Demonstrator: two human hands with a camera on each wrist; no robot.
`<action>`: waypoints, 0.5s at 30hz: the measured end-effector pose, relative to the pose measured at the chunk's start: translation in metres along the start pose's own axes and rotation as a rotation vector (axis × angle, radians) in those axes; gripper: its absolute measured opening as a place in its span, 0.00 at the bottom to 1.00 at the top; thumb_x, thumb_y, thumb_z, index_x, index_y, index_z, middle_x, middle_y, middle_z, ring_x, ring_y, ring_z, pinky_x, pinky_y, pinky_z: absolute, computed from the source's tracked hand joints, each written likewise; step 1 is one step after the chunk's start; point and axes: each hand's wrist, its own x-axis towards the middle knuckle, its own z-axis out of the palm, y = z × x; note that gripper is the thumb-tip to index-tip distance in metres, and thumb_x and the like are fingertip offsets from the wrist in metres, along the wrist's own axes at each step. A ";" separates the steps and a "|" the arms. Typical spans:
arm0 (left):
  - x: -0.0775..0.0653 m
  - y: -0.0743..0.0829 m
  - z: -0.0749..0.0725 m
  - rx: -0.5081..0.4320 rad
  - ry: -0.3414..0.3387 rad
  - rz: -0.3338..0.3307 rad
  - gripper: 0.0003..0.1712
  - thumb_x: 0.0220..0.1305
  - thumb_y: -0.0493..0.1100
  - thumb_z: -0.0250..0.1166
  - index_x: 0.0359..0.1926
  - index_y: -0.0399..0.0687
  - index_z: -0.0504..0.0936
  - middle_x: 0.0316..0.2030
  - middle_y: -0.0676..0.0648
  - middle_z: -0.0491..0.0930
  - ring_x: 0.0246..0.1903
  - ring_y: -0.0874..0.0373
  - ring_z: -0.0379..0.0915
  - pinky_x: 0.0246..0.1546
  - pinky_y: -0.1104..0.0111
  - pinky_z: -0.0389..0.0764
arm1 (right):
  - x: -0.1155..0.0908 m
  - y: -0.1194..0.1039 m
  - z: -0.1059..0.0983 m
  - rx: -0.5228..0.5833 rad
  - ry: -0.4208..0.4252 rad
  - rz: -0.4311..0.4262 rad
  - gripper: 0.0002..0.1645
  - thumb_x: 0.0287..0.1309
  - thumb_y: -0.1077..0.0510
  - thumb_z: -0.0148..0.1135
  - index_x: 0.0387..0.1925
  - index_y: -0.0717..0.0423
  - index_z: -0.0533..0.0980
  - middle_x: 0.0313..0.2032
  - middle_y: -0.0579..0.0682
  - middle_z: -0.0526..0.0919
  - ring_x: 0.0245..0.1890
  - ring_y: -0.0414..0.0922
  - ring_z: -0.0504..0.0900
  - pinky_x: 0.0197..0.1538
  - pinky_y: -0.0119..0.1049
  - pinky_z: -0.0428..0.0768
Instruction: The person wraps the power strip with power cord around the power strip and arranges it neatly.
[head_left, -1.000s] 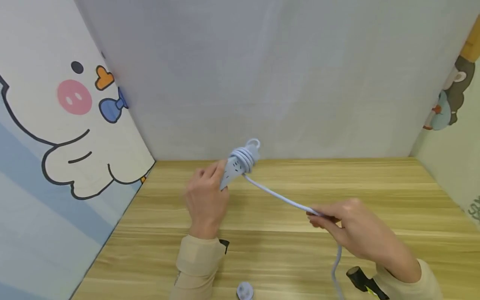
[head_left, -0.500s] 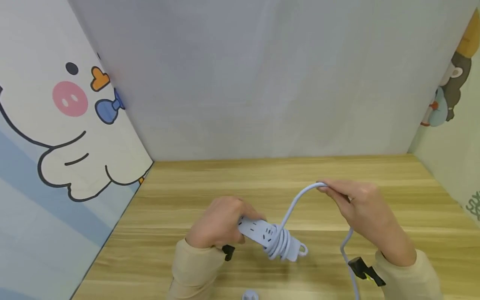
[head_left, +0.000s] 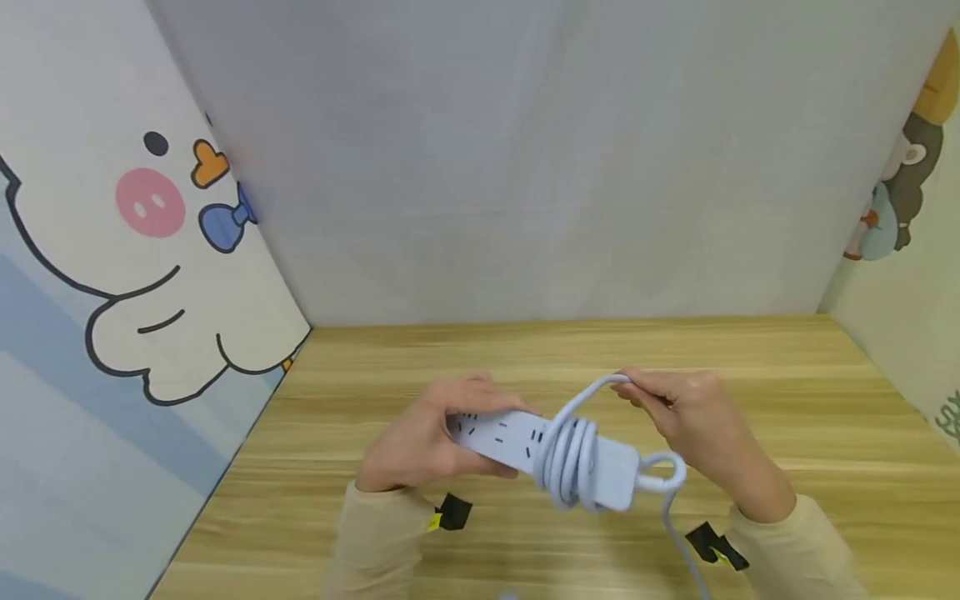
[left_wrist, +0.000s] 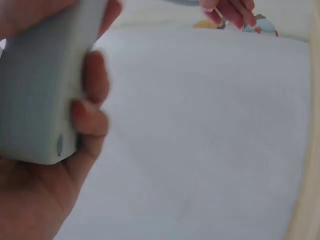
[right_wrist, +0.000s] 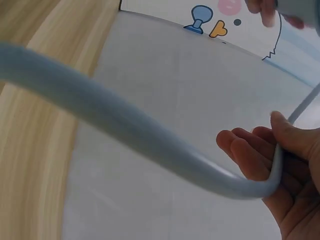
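A white power strip (head_left: pixel 510 442) is held above the wooden table, its socket face up. My left hand (head_left: pixel 427 433) grips its left end, thumb and fingers on opposite long sides; the left wrist view shows fingers curled round the casing (left_wrist: pixel 37 95). Several turns of white cord (head_left: pixel 566 467) wrap its right part, near the end loop (head_left: pixel 663 473). From the wraps the cord arches up to my right hand (head_left: pixel 693 425), which pinches it between thumb and fingers. In the right wrist view the cord (right_wrist: pixel 135 127) crosses the palm and runs off to the left.
The wooden table (head_left: pixel 337 358) lies beneath both hands. A pale wall (head_left: pixel 555 167) stands behind it, with cartoon-printed panels (head_left: pixel 247 367) to the left and right. At the bottom edge a small white piece (head_left: pixel 508 596) barely shows.
The power strip has swung from pointing up and away to pointing right, and has come nearer. My right hand rose with the cord, then shifted slightly left. The small white piece slid almost out of view.
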 end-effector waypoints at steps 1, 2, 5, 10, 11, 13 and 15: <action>0.002 -0.001 0.002 -0.021 0.052 -0.014 0.31 0.46 0.39 0.83 0.55 0.47 0.86 0.47 0.50 0.88 0.40 0.58 0.76 0.41 0.69 0.78 | -0.001 0.001 0.002 -0.005 0.002 -0.006 0.33 0.73 0.43 0.47 0.40 0.67 0.87 0.29 0.54 0.91 0.23 0.41 0.88 0.28 0.21 0.80; 0.004 -0.003 0.004 -0.034 0.105 -0.033 0.32 0.46 0.38 0.82 0.55 0.47 0.86 0.48 0.49 0.88 0.41 0.58 0.77 0.42 0.68 0.78 | -0.002 0.001 0.004 -0.001 0.000 -0.004 0.35 0.74 0.42 0.46 0.37 0.68 0.87 0.25 0.53 0.89 0.20 0.39 0.85 0.25 0.20 0.78; 0.009 -0.008 0.011 -0.081 0.261 -0.081 0.33 0.44 0.34 0.82 0.56 0.45 0.85 0.50 0.46 0.87 0.45 0.55 0.80 0.46 0.67 0.79 | -0.004 0.000 0.009 0.018 -0.024 0.039 0.24 0.74 0.52 0.54 0.35 0.68 0.87 0.22 0.51 0.88 0.17 0.38 0.82 0.24 0.19 0.76; 0.015 -0.015 0.019 -0.100 0.449 -0.121 0.35 0.43 0.30 0.81 0.57 0.45 0.85 0.51 0.45 0.86 0.47 0.54 0.80 0.48 0.66 0.79 | -0.003 -0.005 0.013 0.127 -0.098 0.174 0.11 0.53 0.74 0.69 0.41 0.71 0.86 0.27 0.54 0.90 0.26 0.43 0.89 0.32 0.20 0.81; 0.015 -0.016 0.020 -0.095 0.483 -0.124 0.35 0.44 0.30 0.81 0.57 0.45 0.85 0.51 0.45 0.86 0.48 0.54 0.80 0.49 0.66 0.79 | -0.003 -0.005 0.014 0.135 -0.115 0.193 0.12 0.54 0.74 0.69 0.42 0.71 0.85 0.28 0.55 0.90 0.26 0.44 0.90 0.32 0.20 0.82; 0.016 -0.018 0.019 -0.078 0.551 -0.120 0.34 0.45 0.30 0.81 0.57 0.46 0.85 0.51 0.45 0.86 0.48 0.54 0.80 0.49 0.65 0.78 | -0.002 -0.006 0.014 0.150 -0.154 0.239 0.12 0.56 0.74 0.67 0.43 0.71 0.85 0.30 0.55 0.91 0.28 0.44 0.90 0.33 0.21 0.82; 0.016 -0.019 0.016 -0.061 0.628 -0.124 0.34 0.45 0.29 0.80 0.57 0.45 0.85 0.52 0.45 0.86 0.48 0.54 0.80 0.50 0.65 0.78 | -0.001 -0.004 0.014 0.162 -0.192 0.293 0.11 0.59 0.73 0.66 0.44 0.71 0.85 0.31 0.55 0.91 0.29 0.46 0.90 0.33 0.23 0.83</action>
